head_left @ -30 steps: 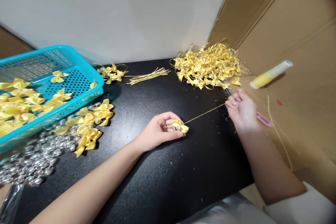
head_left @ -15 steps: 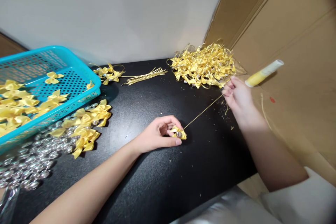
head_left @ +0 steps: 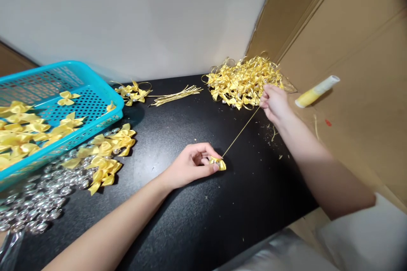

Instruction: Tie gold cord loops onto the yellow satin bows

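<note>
My left hand [head_left: 190,164] rests on the black table [head_left: 197,220] and pinches a small yellow ribbon bow [head_left: 218,162] with a silver bead. A thin gold cord [head_left: 240,131] runs taut from the bow up to my right hand [head_left: 274,102], whose fingers are closed on its far end. That hand sits at the near edge of a big pile of finished yellow bows [head_left: 244,79] with gold loops.
A turquoise basket [head_left: 95,93] holding yellow bows stands at the left. In front of it lie loose bows [head_left: 106,152] and several silver beads [head_left: 38,199]. A bundle of gold cords [head_left: 176,94] lies at the back. A yellow tube [head_left: 316,91] rests on cardboard at the right.
My right hand has pulled the cord's end up and back to the left, toward the bow pile, so the cord runs steeper. The left hand has stayed in place with the bow.
</note>
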